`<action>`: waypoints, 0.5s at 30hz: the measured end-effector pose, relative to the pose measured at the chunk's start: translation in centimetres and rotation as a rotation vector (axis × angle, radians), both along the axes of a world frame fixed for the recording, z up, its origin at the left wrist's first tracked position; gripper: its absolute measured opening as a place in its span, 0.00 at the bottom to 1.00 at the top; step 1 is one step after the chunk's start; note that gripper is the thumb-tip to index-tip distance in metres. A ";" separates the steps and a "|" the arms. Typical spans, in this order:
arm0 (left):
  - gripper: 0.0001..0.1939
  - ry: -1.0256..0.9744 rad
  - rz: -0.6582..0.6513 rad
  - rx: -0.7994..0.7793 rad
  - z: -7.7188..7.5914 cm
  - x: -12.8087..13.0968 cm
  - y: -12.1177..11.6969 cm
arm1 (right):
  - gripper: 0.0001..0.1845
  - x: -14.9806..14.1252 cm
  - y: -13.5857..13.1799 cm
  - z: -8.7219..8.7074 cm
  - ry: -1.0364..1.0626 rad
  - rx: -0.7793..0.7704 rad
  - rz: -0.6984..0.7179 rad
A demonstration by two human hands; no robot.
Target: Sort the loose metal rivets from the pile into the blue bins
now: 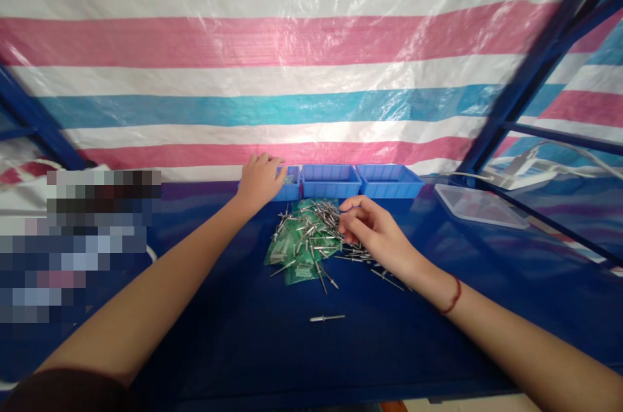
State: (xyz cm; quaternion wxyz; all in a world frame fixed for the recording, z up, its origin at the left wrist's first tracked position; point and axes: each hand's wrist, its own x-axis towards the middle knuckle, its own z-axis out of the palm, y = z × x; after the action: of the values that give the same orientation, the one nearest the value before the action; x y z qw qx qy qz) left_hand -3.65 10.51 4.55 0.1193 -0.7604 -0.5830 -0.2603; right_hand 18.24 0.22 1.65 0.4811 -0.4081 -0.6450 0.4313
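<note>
A pile of metal rivets (318,230) lies mixed with small green circuit boards (292,250) on a dark blue table (243,334). My right hand (374,230) rests on the pile's right side, fingers curled in a pinch among the rivets; what they grip is too small to make out. My left hand (260,180) reaches to the leftmost of three blue bins (292,185), fingers bent over its rim. Whether it holds anything is hidden. The middle bin (331,180) and the right bin (389,181) stand beside it. One rivet (327,318) lies alone nearer to me.
A striped pink, white and blue tarp (292,74) hangs behind the bins. A clear plastic lid (479,206) lies at the right, by blue frame bars (530,68) and a white power strip (523,175). A blurred-out area covers the left.
</note>
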 end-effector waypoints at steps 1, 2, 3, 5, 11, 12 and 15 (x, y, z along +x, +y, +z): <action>0.18 0.035 -0.079 0.015 0.2 -0.2 -1.0 | 0.11 0.0 0.0 0.0 -0.010 0.009 -0.003; 0.18 0.064 -0.158 -0.023 0.3 -0.4 -2.2 | 0.10 0.0 0.0 -0.1 -0.027 0.028 -0.006; 0.19 0.095 -0.210 -0.111 0.3 -0.6 -3.5 | 0.09 0.0 -0.1 -0.1 -0.052 0.059 -0.009; 0.22 0.122 -0.199 -0.310 0.1 -1.2 -6.2 | 0.07 -0.1 -0.5 0.0 -0.144 0.155 -0.011; 0.24 -0.049 -0.240 -0.514 -1.2 -1.7 -11.2 | 0.07 -0.9 -2.0 0.4 -0.480 0.543 0.112; 0.25 -0.087 -0.255 -0.513 -1.4 -1.6 -11.3 | 0.06 -1.0 -2.1 0.4 -0.504 0.586 0.132; 0.30 -0.173 -0.272 -0.516 -1.8 -1.4 -11.0 | 0.04 -1.2 -2.2 0.3 -0.550 0.643 0.159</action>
State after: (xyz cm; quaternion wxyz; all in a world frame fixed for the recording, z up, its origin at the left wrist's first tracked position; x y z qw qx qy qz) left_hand -5.00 -0.53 2.79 -0.1638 -0.8118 -0.5305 -0.1808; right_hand 17.09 -2.02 1.99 0.3593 -0.2861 -0.8802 0.1195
